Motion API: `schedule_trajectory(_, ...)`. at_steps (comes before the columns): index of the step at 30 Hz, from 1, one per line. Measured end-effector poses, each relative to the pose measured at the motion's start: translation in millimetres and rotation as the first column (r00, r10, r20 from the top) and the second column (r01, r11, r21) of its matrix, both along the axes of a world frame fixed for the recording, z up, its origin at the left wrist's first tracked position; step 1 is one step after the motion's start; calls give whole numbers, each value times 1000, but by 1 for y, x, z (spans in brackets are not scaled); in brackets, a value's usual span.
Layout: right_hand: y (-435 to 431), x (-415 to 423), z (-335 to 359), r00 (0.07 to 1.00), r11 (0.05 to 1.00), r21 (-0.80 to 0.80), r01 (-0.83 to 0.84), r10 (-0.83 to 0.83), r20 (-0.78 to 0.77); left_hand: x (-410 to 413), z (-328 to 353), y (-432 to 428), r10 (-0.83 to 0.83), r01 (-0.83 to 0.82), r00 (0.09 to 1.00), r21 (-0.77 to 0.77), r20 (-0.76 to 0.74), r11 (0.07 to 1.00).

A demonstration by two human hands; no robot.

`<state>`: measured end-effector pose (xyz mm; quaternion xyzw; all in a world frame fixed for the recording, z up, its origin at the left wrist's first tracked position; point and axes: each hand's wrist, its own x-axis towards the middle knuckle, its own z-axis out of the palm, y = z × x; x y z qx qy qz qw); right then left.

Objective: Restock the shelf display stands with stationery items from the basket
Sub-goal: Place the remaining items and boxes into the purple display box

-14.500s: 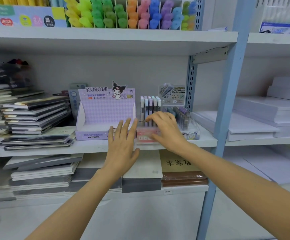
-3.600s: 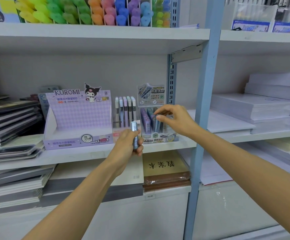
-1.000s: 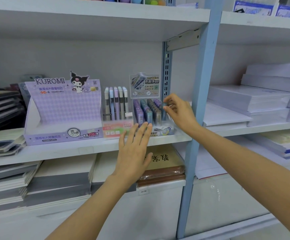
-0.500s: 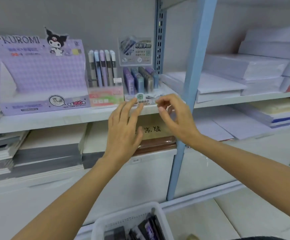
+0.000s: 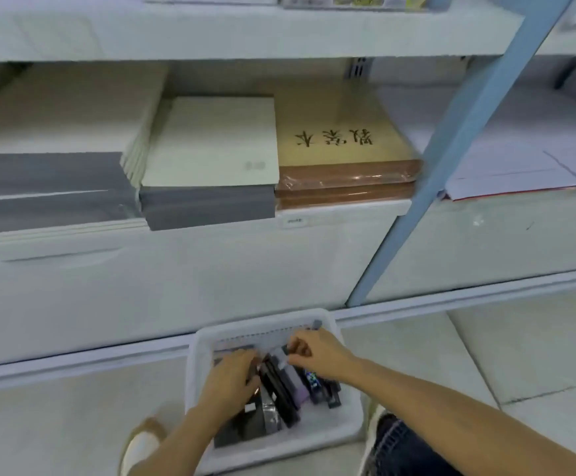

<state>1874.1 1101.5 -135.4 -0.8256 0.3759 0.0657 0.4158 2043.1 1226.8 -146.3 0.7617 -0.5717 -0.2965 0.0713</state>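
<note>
Head view: the white basket (image 5: 200, 379) stands on the floor below the shelving and holds dark stationery items (image 5: 281, 389). The left hand (image 5: 229, 377) lies palm-down on the items, fingers fairly straight and close together. The right hand (image 5: 319, 350) is over the basket's far side, fingers curled narrow. Blur hides whether they grip anything.
</note>
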Motion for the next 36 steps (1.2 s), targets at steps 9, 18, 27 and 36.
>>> schedule_trajectory(9,55,13,-90,976,994,84,67,-47,-214,6,-65,40,-127,72,966,237,226,969)
schedule_trajectory(18,33,4,-72,957,872,442,211,-277,88,-4,-55,30,332,-352,897,-18,-293,936)
schedule_trajectory(27,28,22,-42,953,920,352,170,-245,181,-25,-28,3,575,-610,-29,470,-818,638)
schedule_trajectory(36,-19,-21,-59,941,823,-475,312,-335,37,-21,-30,-4,648,-662,-43,507,-761,552)
